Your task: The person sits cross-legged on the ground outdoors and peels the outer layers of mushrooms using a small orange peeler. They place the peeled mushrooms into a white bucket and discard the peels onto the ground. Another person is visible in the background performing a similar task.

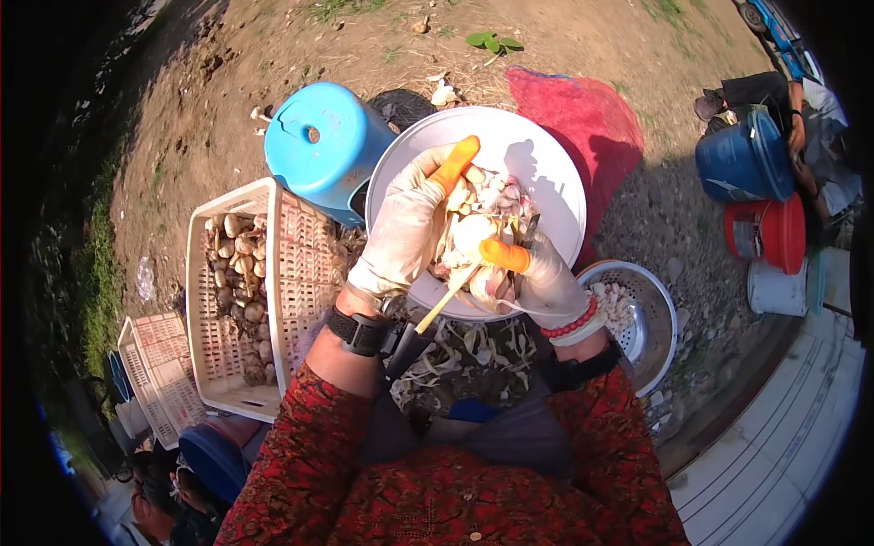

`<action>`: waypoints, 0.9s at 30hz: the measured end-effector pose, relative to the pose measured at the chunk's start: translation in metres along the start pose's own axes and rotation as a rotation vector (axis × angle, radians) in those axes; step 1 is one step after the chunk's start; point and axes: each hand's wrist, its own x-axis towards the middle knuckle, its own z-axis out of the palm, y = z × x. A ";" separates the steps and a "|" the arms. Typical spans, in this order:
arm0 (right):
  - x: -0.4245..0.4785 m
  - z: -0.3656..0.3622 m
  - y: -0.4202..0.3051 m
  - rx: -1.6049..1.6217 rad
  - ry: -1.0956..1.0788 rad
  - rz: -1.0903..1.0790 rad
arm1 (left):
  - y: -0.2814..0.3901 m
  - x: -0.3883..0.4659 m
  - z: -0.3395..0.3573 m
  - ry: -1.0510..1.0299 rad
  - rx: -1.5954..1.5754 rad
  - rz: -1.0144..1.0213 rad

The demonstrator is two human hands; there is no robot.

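My left hand (pixel 403 228), in a pale glove with an orange thumb cover, holds a garlic bulb (pixel 474 233) over a white basin (pixel 560 184). Its thumb is lifted off the bulb. From the bulb a dry stem (pixel 444 300) points back toward me. My right hand (pixel 546 276), gloved the same way, rests its orange-covered thumb against the bulb. A short dark blade (pixel 532 229), apparently a small knife, shows at its fingers; the handle is hidden. Loose garlic cloves (pixel 502 194) and peelings lie in the basin beneath both hands.
At left, a plastic crate (pixel 273 327) contains garlic bulbs (pixel 242 252). An upturned blue stool (pixel 321 143) adjoins the basin. Right of it are a red mesh sack (pixel 580 116) and a metal colander (pixel 649 348) with cloves. Another person (pixel 806 136) sits by buckets (pixel 744 157) at far right.
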 end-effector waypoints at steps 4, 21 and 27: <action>-0.004 0.003 0.002 -0.109 -0.033 0.120 | 0.006 -0.005 0.009 0.096 0.026 -0.107; -0.025 -0.003 -0.026 -0.080 -0.023 -0.186 | -0.019 -0.005 -0.039 -0.047 1.183 0.319; -0.021 0.002 -0.019 -0.240 0.101 -0.194 | 0.017 -0.012 0.009 0.152 0.717 0.121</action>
